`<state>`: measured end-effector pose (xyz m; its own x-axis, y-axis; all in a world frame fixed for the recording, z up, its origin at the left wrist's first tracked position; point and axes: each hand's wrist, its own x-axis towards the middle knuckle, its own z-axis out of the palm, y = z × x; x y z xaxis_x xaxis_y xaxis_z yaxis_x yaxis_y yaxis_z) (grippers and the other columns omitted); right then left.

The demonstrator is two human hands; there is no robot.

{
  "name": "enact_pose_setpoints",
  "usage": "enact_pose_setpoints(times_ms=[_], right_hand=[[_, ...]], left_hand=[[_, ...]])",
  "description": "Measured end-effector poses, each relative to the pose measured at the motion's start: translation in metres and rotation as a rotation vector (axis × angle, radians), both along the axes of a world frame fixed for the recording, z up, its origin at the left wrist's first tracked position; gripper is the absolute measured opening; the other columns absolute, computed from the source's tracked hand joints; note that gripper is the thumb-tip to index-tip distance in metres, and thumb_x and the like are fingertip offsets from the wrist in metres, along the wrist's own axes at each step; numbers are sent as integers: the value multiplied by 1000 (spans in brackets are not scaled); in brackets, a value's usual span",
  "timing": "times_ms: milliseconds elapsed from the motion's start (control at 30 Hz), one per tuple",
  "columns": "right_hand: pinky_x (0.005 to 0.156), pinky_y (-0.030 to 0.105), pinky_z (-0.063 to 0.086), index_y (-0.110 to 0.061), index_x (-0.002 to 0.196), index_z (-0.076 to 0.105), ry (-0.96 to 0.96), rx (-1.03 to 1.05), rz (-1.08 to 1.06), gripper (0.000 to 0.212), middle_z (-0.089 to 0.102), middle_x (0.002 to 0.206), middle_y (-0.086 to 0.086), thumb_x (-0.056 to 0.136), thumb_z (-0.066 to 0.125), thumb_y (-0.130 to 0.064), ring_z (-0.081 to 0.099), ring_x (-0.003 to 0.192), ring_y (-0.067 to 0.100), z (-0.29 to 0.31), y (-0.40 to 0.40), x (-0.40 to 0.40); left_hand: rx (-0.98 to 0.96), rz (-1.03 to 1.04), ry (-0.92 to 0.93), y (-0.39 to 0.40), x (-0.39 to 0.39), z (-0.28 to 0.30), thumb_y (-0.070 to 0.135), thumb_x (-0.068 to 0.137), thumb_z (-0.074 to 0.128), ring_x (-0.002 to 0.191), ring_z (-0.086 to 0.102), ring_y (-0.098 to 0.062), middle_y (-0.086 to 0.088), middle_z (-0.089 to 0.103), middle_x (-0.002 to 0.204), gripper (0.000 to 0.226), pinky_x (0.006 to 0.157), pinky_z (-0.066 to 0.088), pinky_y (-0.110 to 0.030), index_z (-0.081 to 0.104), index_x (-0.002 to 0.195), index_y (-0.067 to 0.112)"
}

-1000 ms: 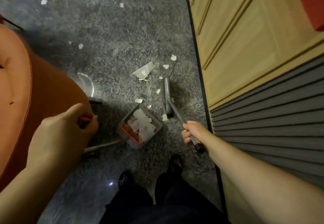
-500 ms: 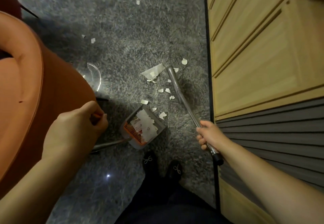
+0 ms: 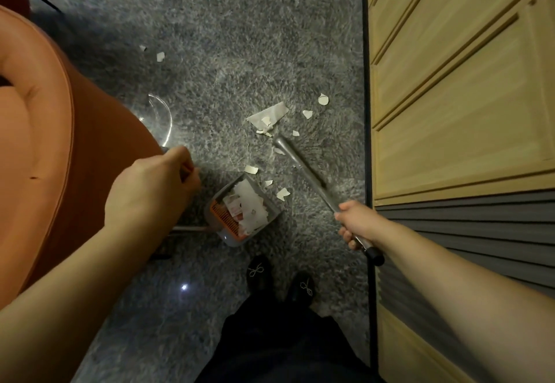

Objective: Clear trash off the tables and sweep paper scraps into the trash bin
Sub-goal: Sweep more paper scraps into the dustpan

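Orange chair at 9 o'clock. Dustpan centre, full of scraps. Right hand wraps broom handle at 3 o'clock; left hand grips dustpan's handle. Loose paper scraps at 12 o'clock.

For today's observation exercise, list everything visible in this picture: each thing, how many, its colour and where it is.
dustpan: one, grey with orange comb, on the carpet, centre, holding scraps
broom: one, silvery handle, right of the dustpan
scraps: many, white, scattered on the carpet
carpet: one, grey, shaggy, underfoot
chair: one, orange, left
cabinet: one, light wood, right
shoes: two, black, bottom centre
left hand: one, curled round the dustpan handle
right hand: one, gripping the broom
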<state>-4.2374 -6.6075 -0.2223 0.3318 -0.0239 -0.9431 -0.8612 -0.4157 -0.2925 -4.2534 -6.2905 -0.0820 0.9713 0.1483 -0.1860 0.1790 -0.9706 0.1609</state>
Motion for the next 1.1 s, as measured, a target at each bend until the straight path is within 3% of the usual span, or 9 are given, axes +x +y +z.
enact_pose_setpoints(times_ms=[100, 300, 533, 700, 1100], right_hand=[[37, 19, 34, -23, 143, 28, 43, 10, 44, 44, 44, 68, 6, 101, 39, -17, 38, 42, 10, 5, 20, -13], [34, 13, 31, -24, 136, 32, 144, 63, 42, 36, 39, 66, 6, 102, 38, -15, 33, 30, 6, 24, 53, -35], [33, 12, 29, -25, 139, 29, 175, 128, 39, 38, 37, 61, 4, 102, 37, -15, 32, 31, 4, 43, 68, -57], [33, 13, 29, -26, 140, 31, 134, 106, -5, 39, 40, 61, 4, 102, 38, -16, 32, 31, 5, 53, 62, -66], [34, 14, 29, -25, 140, 32, -17, 65, -93, 39, 40, 59, 5, 102, 39, -15, 33, 31, 6, 67, 51, -42]], left_hand=[[-9, -21, 5, 5, 4, -4, 33, 95, 58, 58, 51, -25, -4, 58, 70, 14, 46, 35, -28, 55, 95, 19], [-27, -36, 33, 3, 17, -7, 35, 96, 55, 63, 57, -27, -4, 61, 74, 15, 54, 53, -38, 55, 98, 20], [-49, -21, 21, 16, 29, -6, 35, 96, 56, 63, 55, -24, -4, 60, 75, 15, 53, 49, -33, 56, 98, 20], [-46, -29, -2, 16, 10, -3, 36, 97, 54, 61, 57, -24, -3, 60, 75, 17, 55, 55, -39, 55, 98, 19], [-122, 88, -25, 28, -37, 6, 35, 94, 58, 71, 58, -31, -5, 65, 81, 13, 55, 48, -37, 57, 95, 22]])
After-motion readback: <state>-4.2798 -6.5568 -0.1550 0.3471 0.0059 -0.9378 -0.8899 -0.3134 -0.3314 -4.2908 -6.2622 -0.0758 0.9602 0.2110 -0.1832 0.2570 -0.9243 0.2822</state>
